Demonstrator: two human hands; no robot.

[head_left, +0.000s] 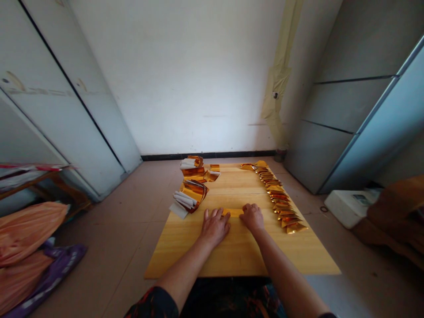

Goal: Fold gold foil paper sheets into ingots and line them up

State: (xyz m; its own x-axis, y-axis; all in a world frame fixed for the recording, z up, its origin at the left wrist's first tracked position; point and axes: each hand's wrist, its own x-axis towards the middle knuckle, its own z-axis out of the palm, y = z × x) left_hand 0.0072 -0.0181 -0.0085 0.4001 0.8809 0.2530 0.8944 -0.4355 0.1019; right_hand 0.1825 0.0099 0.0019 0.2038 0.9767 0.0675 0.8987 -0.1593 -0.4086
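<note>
A narrow strip of gold foil paper lies flat on the wooden table, stretched between my two hands. My left hand rests at its left end, thumb and forefinger closed on the paper while the other fingers lie apart on the wood. At the right end my right hand has its fingers bent and pressed together on the strip. Stacks of gold and white paper stand to the left of my left hand. Along the right side runs a long row of folded gold paper pieces, overlapping one another.
The light wooden table stands close to a white wall. More gold paper lies at its far left. Grey cabinets flank both sides. Orange bags are on the floor at left, and a white box is at right.
</note>
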